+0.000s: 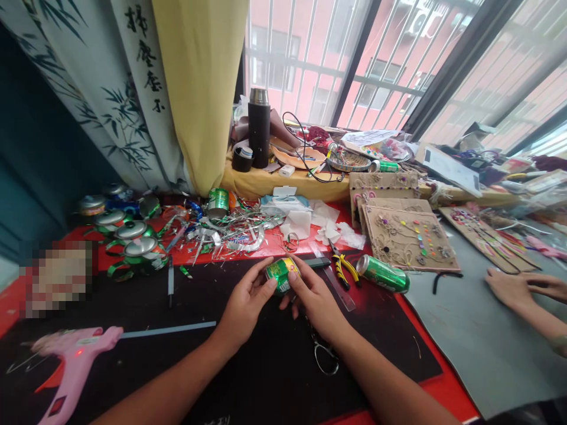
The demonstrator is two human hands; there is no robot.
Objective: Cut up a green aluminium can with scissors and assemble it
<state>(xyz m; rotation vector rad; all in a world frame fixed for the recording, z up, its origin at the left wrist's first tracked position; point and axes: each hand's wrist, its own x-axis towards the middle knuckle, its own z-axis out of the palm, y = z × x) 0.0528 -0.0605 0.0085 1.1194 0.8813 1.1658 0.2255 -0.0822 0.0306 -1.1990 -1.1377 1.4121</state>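
Observation:
Both my hands hold a small green and yellow can [280, 275] just above a black mat [186, 348] on the red table. My left hand [245, 304] wraps its fingers round the can's left side. My right hand [312, 295] grips the right side, thumb on top. Scissors [325, 354] lie on the mat, partly hidden under my right wrist.
A pink glue gun [73, 360] lies at the front left. Yellow-handled pliers [343, 268], a ruler and a whole green can [383, 274] lie right of my hands. Cut can pieces and metal strips [221, 233] litter the back. Another person's hands [527, 286] rest at the right.

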